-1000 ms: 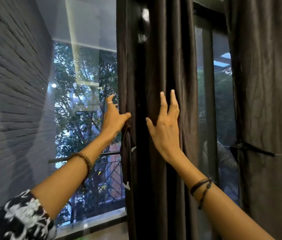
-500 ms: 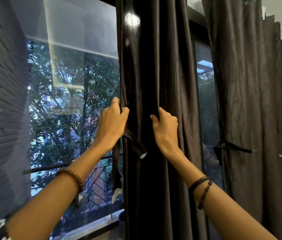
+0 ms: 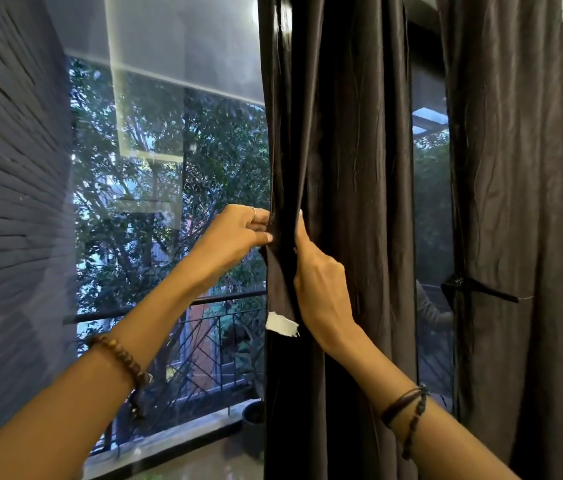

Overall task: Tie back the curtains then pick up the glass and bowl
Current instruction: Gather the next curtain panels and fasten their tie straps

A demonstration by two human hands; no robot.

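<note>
A large window (image 3: 155,209) is filling the left of the view, showing trees and a metal railing outside, with a dark brick wall (image 3: 10,202) running along its left edge. The gathered dark curtain (image 3: 346,168) is hanging down the middle, and a second curtain (image 3: 522,202) is hanging to its right — already cinched by a dark tie (image 3: 474,289) knotted at its left edge. At the middle curtain's left edge a strip of dark tie-back (image 3: 278,285) is hanging down, ending in a white tag (image 3: 282,324). The left hand (image 3: 235,233) is reaching in from the window side, its fingers curled and pinching the curtain's edge fold where the strip begins; a ring is showing on one finger. The right hand (image 3: 318,275) is lying along the fabric just beside it — its thumb is pointing straight up against the fold, while the other fingers are curling out of sight into the cloth, apparently gripping it. Beaded bracelets are sitting on both wrists.
</note>
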